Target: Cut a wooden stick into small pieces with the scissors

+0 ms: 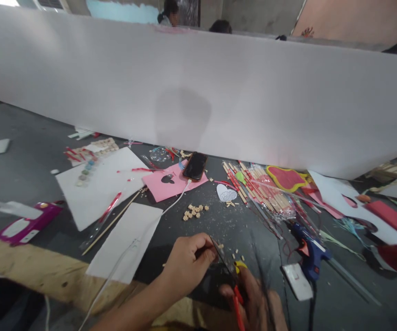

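My right hand (258, 299) grips a pair of scissors (237, 301) with red handles, their dark blades pointing up and left. My left hand (191, 257) is closed in a pinch beside the blade tips; whatever its fingers hold is hidden. A small yellow piece (240, 265) shows at my right fingers, and I cannot tell what it is. Small cut beige bits (235, 254) lie just past the blades. Farther forward sits a cluster of little beige flower-like pieces (193, 212). Blurred dark strands cross in front of my right hand.
A phone (195, 166) with a white cable rests on pink paper (162, 184). Bundled sticks (270, 191), a paper heart (226, 193) and a blue glue gun (308, 253) lie forward and right. White sheets (125, 243) and a purple power strip (29, 223) are left. A white board (132, 82) stands behind.
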Available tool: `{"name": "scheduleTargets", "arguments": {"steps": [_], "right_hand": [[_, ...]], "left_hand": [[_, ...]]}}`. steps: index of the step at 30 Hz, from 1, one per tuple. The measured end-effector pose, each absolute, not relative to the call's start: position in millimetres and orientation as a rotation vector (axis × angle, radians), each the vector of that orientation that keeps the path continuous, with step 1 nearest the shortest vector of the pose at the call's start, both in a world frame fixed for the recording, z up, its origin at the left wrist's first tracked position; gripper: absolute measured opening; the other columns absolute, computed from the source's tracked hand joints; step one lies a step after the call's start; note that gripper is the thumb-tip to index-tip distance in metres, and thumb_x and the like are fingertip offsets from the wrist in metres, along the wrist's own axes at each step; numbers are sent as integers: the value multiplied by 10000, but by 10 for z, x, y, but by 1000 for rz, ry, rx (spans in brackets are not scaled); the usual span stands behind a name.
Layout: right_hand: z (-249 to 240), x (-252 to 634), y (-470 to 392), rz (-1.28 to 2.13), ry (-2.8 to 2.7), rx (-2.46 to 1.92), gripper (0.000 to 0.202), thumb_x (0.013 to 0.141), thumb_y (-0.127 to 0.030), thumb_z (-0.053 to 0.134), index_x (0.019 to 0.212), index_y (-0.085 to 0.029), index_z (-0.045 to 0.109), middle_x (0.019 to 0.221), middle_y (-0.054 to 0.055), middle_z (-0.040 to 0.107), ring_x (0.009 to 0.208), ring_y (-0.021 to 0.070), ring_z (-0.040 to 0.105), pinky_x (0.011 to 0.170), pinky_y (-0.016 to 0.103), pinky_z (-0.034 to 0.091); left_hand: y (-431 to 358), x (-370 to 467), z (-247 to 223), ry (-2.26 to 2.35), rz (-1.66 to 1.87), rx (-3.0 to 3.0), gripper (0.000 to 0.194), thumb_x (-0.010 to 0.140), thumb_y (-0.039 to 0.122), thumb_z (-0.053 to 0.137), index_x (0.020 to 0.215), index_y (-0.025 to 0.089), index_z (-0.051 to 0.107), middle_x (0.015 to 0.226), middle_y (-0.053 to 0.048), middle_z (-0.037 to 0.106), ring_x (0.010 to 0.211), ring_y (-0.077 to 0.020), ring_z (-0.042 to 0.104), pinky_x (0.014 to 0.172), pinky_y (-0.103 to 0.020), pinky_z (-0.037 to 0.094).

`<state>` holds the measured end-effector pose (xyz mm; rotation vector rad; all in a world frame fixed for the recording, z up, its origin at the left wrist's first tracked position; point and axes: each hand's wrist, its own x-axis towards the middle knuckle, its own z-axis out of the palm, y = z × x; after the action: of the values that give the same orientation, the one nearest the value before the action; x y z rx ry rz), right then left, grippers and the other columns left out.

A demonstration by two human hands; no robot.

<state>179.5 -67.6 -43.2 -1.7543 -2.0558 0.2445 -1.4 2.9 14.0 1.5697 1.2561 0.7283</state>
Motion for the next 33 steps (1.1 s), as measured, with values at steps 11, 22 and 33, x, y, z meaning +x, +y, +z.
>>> {"name": "scheduleTargets", "arguments": {"steps": [11, 22, 33], "right_hand": [[-305, 1816, -670, 385, -2125, -1847, 387, 839, -554, 401, 916, -195, 527, 604, 14, 653, 493, 157, 617, 414, 204, 396], [-413, 1837, -664, 200, -2128, -1763, 388, 841, -556, 376, 943, -201, 496, 614, 12, 643, 526, 169, 628, 443, 229, 433], [-265, 1850, -681, 313, -2092, -1746, 357, 747, -465, 569, 984, -223, 455, 773, 31, 653, 674, 186, 646, 558, 246, 485]], "left_hand": [[52, 7, 69, 1304, 725, 1546, 167, 783, 263, 509, 756, 167, 643, 576, 24, 601, 529, -109, 509, 486, -181, 337], [52, 23, 104, 1204, 767, 1435, 134, 765, 176, 495, 685, 146, 598, 599, -13, 650, 585, -140, 605, 539, -197, 405], [77, 3, 82, 1116, 796, 1439, 91, 728, 131, 525, 679, 141, 601, 603, -10, 649, 586, -128, 590, 551, -192, 417]]}}
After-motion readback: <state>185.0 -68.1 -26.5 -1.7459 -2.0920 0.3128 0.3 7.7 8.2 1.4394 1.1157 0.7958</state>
